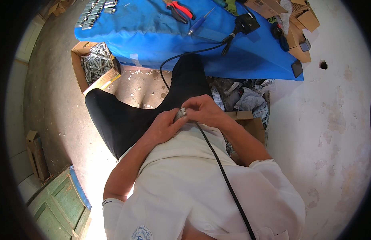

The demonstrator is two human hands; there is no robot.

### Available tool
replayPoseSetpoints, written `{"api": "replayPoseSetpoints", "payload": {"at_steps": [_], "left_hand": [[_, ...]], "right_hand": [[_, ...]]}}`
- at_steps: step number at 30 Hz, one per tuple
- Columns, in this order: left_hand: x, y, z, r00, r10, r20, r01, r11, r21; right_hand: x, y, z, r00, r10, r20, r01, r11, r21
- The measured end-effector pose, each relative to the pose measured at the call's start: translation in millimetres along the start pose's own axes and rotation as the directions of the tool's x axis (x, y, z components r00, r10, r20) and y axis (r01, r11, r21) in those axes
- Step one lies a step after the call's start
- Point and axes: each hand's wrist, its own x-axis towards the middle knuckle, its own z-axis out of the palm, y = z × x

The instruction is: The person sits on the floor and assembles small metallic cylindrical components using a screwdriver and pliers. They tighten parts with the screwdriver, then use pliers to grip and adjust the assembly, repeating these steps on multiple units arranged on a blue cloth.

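Over my lap, my left hand [166,125] and my right hand [205,112] meet around a small greyish metal piece [180,115]. The left fingers wrap its near left side. My right thumb and fingertips pinch at its upper right end, where a paler bit shows. Fingers cover most of the piece, so its exact kind is unclear. A black cable [221,164] runs up my shirt and passes close under my right hand.
On the blue-covered table [153,44] lie metal parts in rows [91,15], red-handled pliers [180,10], a blue screwdriver [200,23], a black plug-like block [246,24] and a phone [297,69]. A cardboard box [76,66] holds metal pieces. Crumpled scraps [251,98] lie under the table.
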Motion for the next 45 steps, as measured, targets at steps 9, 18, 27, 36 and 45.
{"api": "replayPoseSetpoints", "payload": {"at_steps": [9,18,27,36,45], "left_hand": [[-1,-3,0,0.994,-0.024,0.104,0.041,0.985,-0.168],[-4,-1,-3,0.985,-0.021,0.169,0.082,0.928,-0.364],[-4,-2,-3,0.981,-0.038,0.188,0.129,0.857,-0.499],[0,-14,-4,0.981,-0.04,0.192,0.159,0.735,-0.66],[-3,-10,-8,0.965,-0.105,0.239,0.251,0.621,-0.743]], "right_hand": [[1,7,-2,0.997,-0.026,0.078,0.026,1.0,0.008],[5,8,-1,0.986,-0.141,0.088,0.14,0.99,0.018],[6,17,4,0.989,-0.116,0.089,0.112,0.992,0.05],[8,-1,-4,0.985,0.096,0.142,-0.116,0.983,0.143],[20,-3,-11,0.976,0.04,0.216,-0.098,0.959,0.264]]}}
